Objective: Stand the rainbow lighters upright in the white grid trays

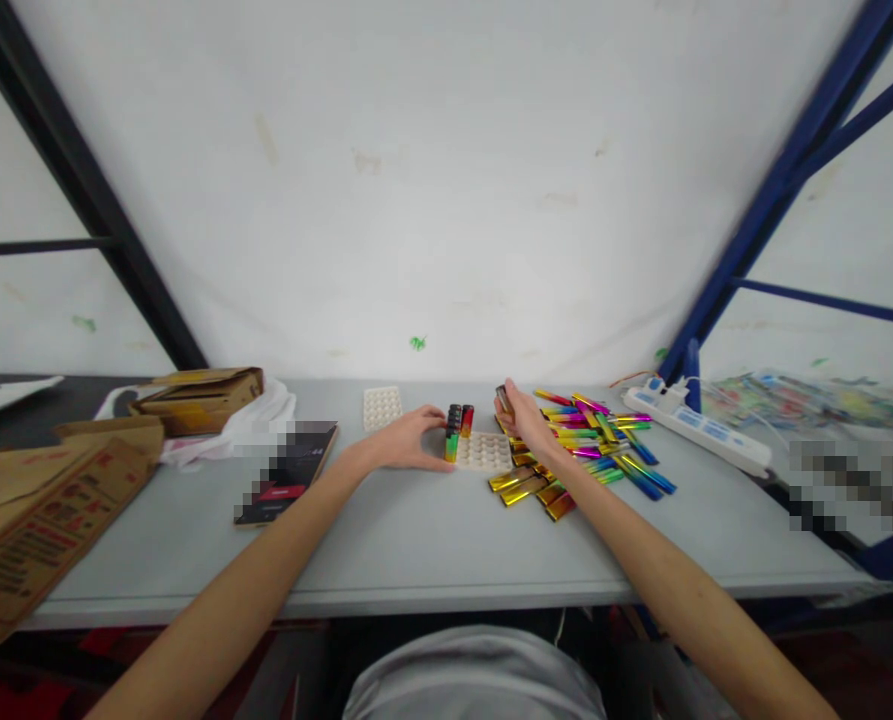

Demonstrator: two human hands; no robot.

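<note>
A white tray [485,452] with rows of round hollows lies on the grey table. Several shiny lighters [453,440] stand upright in a row along its left side, green and yellow at the front, with a red lighter [467,420] beside them at the back. My left hand [410,438] curves around the tray's left end, thumb and fingers apart, tips close to the lighters; whether they press on the tray I cannot tell. Above the tray's right end, my right hand [525,418] is closed on a lighter [501,398], its colour mostly hidden by the fingers.
To the right spreads a pile of metallic, many-coloured lighters [596,440]. A second white tray [382,407] lies farther back on the left. Left of my arm are a dark flat box [300,460] and cardboard boxes [63,510]. A white power strip [705,430] runs along the right.
</note>
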